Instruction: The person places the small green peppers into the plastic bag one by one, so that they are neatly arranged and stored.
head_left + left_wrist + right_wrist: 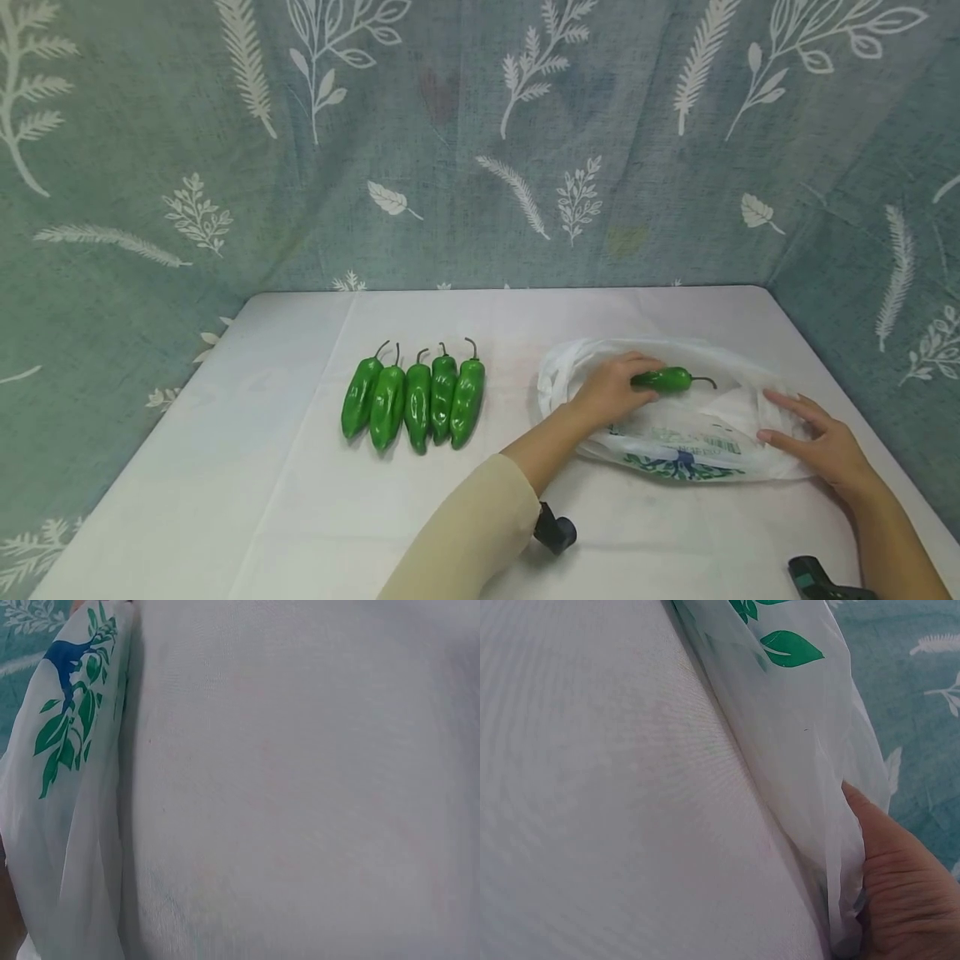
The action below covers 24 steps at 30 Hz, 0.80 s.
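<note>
My left hand (618, 387) grips, its beige-sleeved arm (476, 525) stretched forward and to the right; my right hand (825, 442), on a bare forearm (900, 537) angled inward, holds thumb (785, 441) and fingers (801, 405) apart.

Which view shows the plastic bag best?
The head view: the plastic bag shows nearly whole there, print included. The left wrist view shows only a strip of it, cropped by the frame; the right wrist view, only a portion with green leaves.

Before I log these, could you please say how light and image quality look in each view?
Head: bright, with small glossy highlights on the green peppers; left wrist: dimmer and greyish, a soft shadow beside the plastic bag; right wrist: also dim, faint ripple-like lines across the white cloth.
</note>
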Available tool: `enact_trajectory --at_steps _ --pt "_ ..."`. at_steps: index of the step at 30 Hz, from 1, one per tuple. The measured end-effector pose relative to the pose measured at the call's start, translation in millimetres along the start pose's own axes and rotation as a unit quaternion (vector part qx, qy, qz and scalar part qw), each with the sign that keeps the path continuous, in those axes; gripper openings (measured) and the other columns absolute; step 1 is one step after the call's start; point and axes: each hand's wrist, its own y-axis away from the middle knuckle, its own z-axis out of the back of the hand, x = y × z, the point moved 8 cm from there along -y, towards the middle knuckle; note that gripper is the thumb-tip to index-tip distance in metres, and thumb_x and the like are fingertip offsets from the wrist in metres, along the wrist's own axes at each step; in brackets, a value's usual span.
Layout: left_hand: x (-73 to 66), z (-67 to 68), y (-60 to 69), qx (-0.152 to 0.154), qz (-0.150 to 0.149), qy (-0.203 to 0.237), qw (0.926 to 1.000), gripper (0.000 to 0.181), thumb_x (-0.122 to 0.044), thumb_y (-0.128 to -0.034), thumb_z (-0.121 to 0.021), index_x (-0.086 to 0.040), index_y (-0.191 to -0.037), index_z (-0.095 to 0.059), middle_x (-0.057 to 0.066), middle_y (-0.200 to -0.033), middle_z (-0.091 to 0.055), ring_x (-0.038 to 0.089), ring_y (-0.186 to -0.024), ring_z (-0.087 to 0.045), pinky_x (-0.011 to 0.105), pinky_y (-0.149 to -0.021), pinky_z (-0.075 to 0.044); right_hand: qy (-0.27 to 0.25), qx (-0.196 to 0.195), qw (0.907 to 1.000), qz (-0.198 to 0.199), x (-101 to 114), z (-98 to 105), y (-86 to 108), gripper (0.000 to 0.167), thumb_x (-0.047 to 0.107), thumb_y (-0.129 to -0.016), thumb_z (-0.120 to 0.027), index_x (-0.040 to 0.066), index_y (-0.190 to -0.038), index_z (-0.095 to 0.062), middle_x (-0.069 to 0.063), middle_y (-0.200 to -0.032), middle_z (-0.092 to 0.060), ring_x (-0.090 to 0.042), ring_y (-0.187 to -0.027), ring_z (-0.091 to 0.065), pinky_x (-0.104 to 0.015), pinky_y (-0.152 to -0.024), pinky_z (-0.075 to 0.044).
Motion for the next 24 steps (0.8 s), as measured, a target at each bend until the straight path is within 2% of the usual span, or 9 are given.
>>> enact_trajectory --at_steps 7,15,17,21,24 --pt "-0.6 12.0 7.5 -0.011 -0.01 0.05 0.9986 0.052 -0.024 -0.0816 -0.074 -0.014 -0.13 -0.058 0.0 -0.131 -0.058 0.01 -0.122 -0.052 0.013 -0.103 -0.034 0.004 -0.001 1.0 -0.007 -3 -1 -0.3 0.073 0.028 -0.085 -0.071 0.014 -0.146 -0.033 -0.035 -0.151 -0.004 -0.057 -0.135 0.001 -0.072 -0.104 -0.002" --pt "-2.9 29.2 21.7 -0.053 -0.049 0.114 0.9909 0.056 -0.02 -0.0779 -0.078 -0.008 -0.129 -0.057 0.003 -0.13 -0.059 0.011 -0.121 -0.054 0.013 -0.1 -0.037 0.01 0.0 0.9999 -0.002 -4 0 0.3 0.074 0.028 -0.085 -0.071 0.015 -0.147 -0.033 -0.035 -0.15 -0.005 -0.058 -0.135 0.0 -0.071 -0.104 -0.003" --pt "-2.7 33.0 26.5 -0.067 -0.067 0.132 0.9868 0.059 -0.017 -0.0769 -0.078 -0.004 -0.13 -0.056 0.007 -0.13 -0.059 0.014 -0.12 -0.055 0.013 -0.099 -0.038 0.011 -0.001 0.9999 0.0 -3 1 0.4 0.073 0.027 -0.085 -0.071 0.015 -0.147 -0.033 -0.035 -0.15 -0.006 -0.058 -0.135 0.0 -0.071 -0.104 -0.003" --pt "-3.3 40.9 35.6 -0.098 -0.111 0.174 0.9735 0.065 -0.009 -0.0743 -0.079 0.005 -0.131 -0.051 0.017 -0.127 -0.059 0.023 -0.117 -0.058 0.015 -0.097 -0.042 0.01 -0.002 0.9999 0.006 -2 1 -0.1 0.073 0.027 -0.085 -0.071 0.016 -0.147 -0.033 -0.036 -0.15 -0.006 -0.058 -0.135 -0.001 -0.072 -0.104 -0.003" --pt "-2.6 46.6 41.3 -0.113 -0.128 0.196 0.9656 0.07 -0.006 -0.072 -0.08 0.008 -0.132 -0.048 0.022 -0.125 -0.058 0.027 -0.117 -0.057 0.02 -0.097 -0.044 0.01 -0.003 0.9999 0.009 -1 0 -0.8 0.073 0.027 -0.085 -0.071 0.016 -0.147 -0.033 -0.036 -0.15 -0.007 -0.058 -0.135 -0.001 -0.072 -0.103 -0.003"
